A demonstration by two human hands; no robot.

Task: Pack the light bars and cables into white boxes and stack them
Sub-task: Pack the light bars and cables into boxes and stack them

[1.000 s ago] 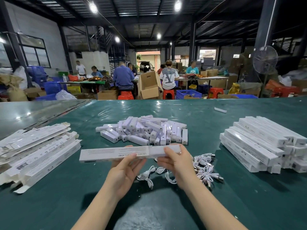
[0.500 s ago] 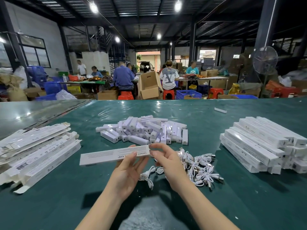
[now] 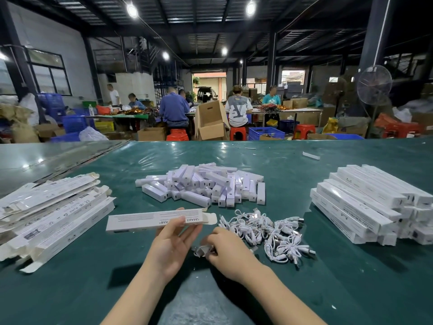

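One coiled cable [image 3: 201,250] pinched in the curled right hand [image 3: 230,252], near centre. The left hand [image 3: 171,245] grips the white box [image 3: 150,219], flap open at its right end. Suggest: keep coil tight, feed straight into that open end. Spare cable pile [image 3: 269,233] just right; light bars [image 3: 201,186] heaped farther back on tabletop [image 3: 293,174].

White boxes [image 3: 356,202], white cables [image 3: 264,228], green table [image 3: 328,289]

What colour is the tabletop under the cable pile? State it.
The tabletop is dark green with a glossy sheen; the head view shows it best.
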